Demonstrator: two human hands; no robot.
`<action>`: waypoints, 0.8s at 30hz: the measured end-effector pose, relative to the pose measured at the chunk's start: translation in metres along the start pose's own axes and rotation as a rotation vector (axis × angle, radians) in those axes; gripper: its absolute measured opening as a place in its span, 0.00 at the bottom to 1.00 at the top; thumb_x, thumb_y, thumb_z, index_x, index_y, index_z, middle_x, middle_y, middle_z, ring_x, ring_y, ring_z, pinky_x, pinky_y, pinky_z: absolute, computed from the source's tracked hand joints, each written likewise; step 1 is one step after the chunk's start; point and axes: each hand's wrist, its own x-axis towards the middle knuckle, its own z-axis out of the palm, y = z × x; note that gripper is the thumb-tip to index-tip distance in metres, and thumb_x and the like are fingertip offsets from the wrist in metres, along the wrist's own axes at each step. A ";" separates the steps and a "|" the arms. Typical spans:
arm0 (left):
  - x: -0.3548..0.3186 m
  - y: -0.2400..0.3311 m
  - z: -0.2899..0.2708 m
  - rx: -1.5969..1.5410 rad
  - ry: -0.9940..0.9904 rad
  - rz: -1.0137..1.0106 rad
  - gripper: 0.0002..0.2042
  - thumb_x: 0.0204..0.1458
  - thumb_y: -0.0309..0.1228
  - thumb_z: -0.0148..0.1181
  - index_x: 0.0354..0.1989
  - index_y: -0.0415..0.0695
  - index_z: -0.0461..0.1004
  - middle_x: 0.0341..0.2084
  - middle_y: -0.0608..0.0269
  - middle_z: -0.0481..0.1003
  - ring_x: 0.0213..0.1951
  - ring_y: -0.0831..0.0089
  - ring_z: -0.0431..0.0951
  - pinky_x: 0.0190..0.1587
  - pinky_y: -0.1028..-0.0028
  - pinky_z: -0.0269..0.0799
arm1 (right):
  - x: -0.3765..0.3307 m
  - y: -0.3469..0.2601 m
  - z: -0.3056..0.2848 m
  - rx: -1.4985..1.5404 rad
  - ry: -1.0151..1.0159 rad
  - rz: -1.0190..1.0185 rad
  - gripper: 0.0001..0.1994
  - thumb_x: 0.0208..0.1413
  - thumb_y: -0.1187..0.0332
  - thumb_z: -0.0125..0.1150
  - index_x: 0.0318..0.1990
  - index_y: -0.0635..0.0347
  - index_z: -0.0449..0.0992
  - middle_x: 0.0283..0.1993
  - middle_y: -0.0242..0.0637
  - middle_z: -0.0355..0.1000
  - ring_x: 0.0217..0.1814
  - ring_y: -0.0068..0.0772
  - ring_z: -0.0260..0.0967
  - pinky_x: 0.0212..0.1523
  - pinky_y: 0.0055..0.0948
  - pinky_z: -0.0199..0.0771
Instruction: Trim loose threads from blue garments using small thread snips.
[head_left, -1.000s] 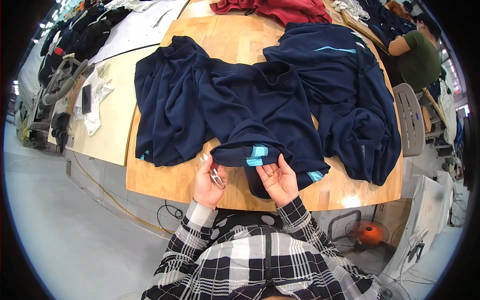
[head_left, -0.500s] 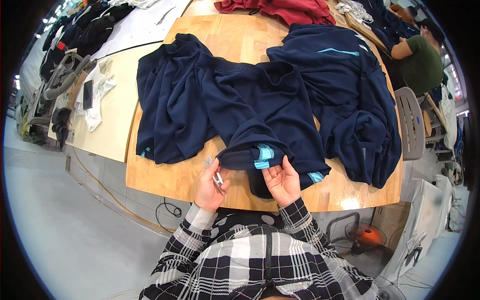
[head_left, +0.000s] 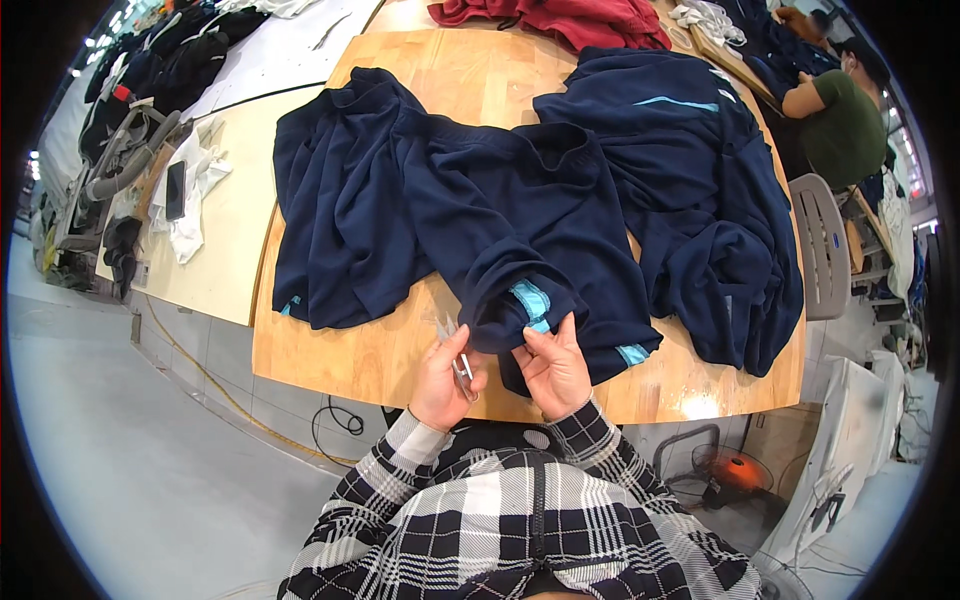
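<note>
Navy shorts (head_left: 500,190) lie on the wooden table, waistband away from me, one leg hem lifted at the near edge. My right hand (head_left: 558,378) is closed on that hem, its fingertips by a light-blue patch (head_left: 531,300) inside the leg opening. In my left hand (head_left: 440,388) is a pair of metal thread snips (head_left: 462,370), blades pointing away from me. The left fingertips are beside the hem's left side; whether they also pinch the cloth is hard to see. Another light-blue patch (head_left: 632,354) shows on the lower hem to the right.
More navy garments lie to the left (head_left: 340,210) and right (head_left: 700,200) on the wooden table (head_left: 440,65). Red cloth (head_left: 560,20) sits at the far edge. A phone (head_left: 176,190) rests on a side table at left. A grey chair (head_left: 822,245) and a seated person (head_left: 840,125) are at right.
Both hands have come closer together, the left moving right with the snips. The hem has bunched up and turned, so the leg opening looks narrower and the light-blue patch is tilted.
</note>
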 end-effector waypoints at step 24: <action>-0.013 0.035 0.000 0.063 0.226 0.564 0.04 0.56 0.34 0.47 0.36 0.52 0.68 0.26 0.70 0.73 0.22 0.82 0.71 0.13 0.82 0.58 | -0.033 0.012 -0.029 -0.750 -0.452 0.347 0.24 0.52 0.76 0.60 0.57 0.65 0.63 0.48 0.36 0.69 0.42 0.25 0.72 0.46 0.24 0.71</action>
